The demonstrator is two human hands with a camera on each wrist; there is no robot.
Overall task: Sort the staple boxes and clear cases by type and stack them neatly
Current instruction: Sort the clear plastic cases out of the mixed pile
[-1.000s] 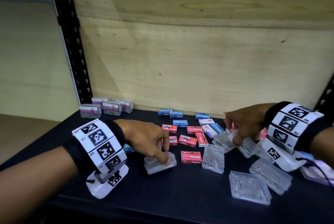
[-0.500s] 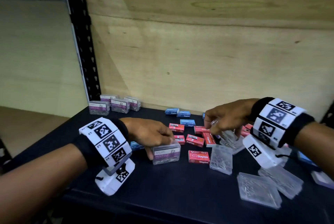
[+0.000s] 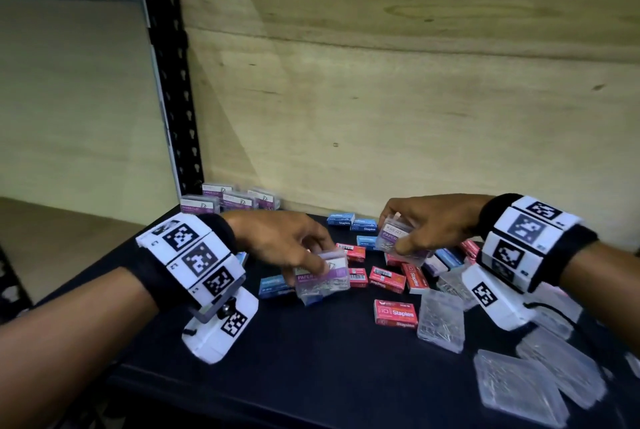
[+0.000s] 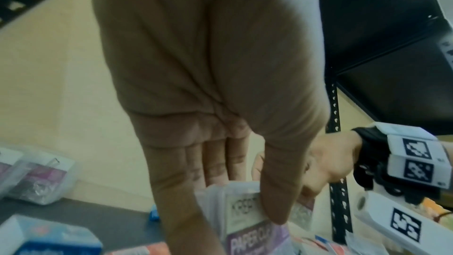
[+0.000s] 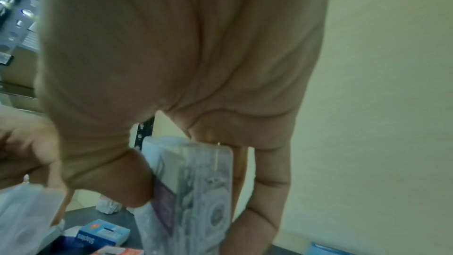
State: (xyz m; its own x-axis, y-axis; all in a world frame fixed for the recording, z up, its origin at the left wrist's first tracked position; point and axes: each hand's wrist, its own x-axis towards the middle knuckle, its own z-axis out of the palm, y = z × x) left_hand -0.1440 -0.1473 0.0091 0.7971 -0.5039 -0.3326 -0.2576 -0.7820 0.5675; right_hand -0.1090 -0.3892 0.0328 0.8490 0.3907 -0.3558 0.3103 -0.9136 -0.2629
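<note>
While both hands work over a dark shelf, each one holds a clear case with a purple paper-clip label.

Left hand: the left hand, left of centre in the head view, has thumb and fingers curled round the left clear case, pinching it near its top edge; the case sits just above the shelf, though whether it touches the surface cannot be told.

Right hand: the right hand, right of centre, grips the right clear case between thumb and fingers, lifted and tilted above the boxes; the right wrist view shows paper clips inside it.

Sorted cases: a group of purple-labelled cases stands at the back of the shelf, centre left, close to the black upright post.

Blue boxes: blue staple boxes lie near the wooden back panel, between the two hands; one more lies just left of the left-hand case.

Red boxes: red staple boxes are scattered mid-frame, and one red box lies alone nearer the viewer.

Unlabelled cases: flat clear cases lie loose at the lower right, some overlapping.

Wrists: both carry black bands with white marker blocks.
</note>
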